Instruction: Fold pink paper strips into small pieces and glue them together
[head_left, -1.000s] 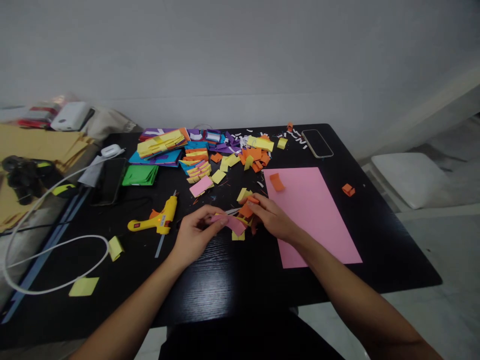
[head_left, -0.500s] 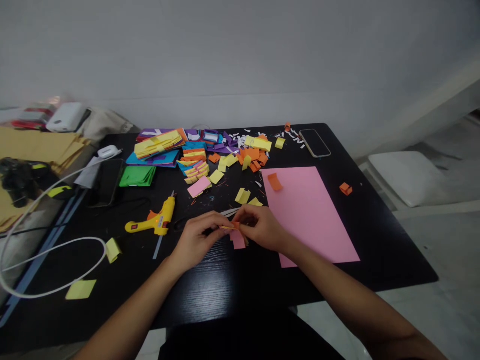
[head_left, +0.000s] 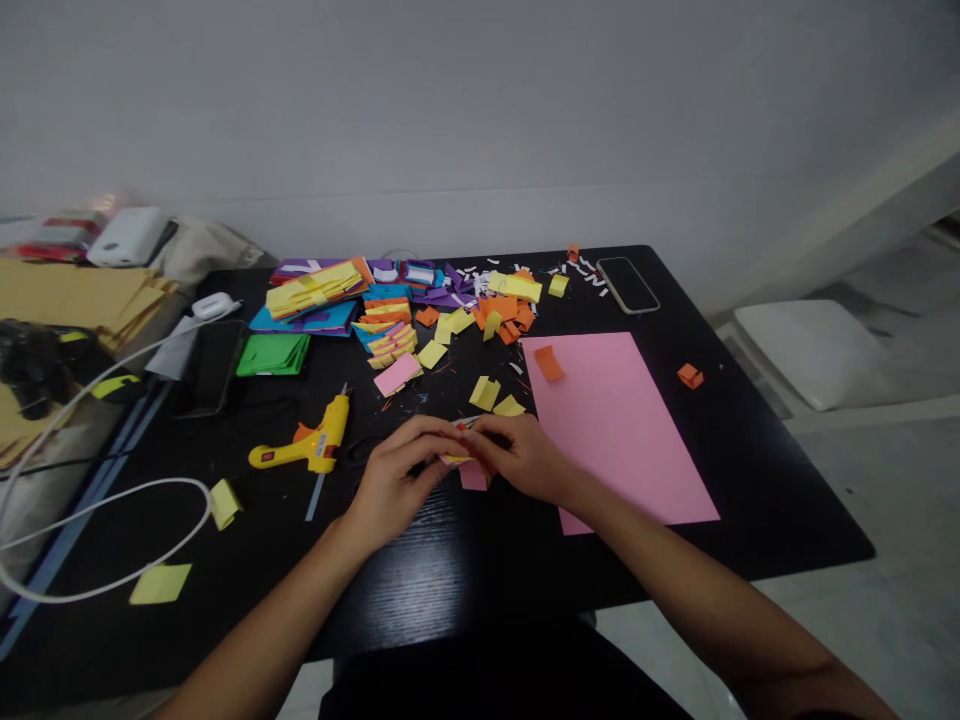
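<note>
Between my two hands is a small folded paper piece [head_left: 473,475] with pink, orange and yellow parts. My left hand [head_left: 401,478] pinches its left side, while the fingers of my right hand [head_left: 525,455] close on its right side. Fingers cover much of the piece. Just behind my hands lies a pair of scissors [head_left: 468,422], mostly hidden. Folded yellow papers [head_left: 485,392] rest on the black table past my right hand. A pink sheet [head_left: 622,430] extends under my right forearm, with an orange slip [head_left: 549,363] on its upper left corner.
Left of my hands is a yellow glue gun [head_left: 306,445]. Stacks of folded coloured paper [head_left: 319,290] and scraps [head_left: 510,308] line the back. A phone [head_left: 628,285] lies at the back right, an orange folded piece [head_left: 690,376] near the right edge, a white cable [head_left: 180,482] at left.
My fingers have drawn closer together over the folded paper, and my left fingers now cover more of its top. The view has shifted slightly.
</note>
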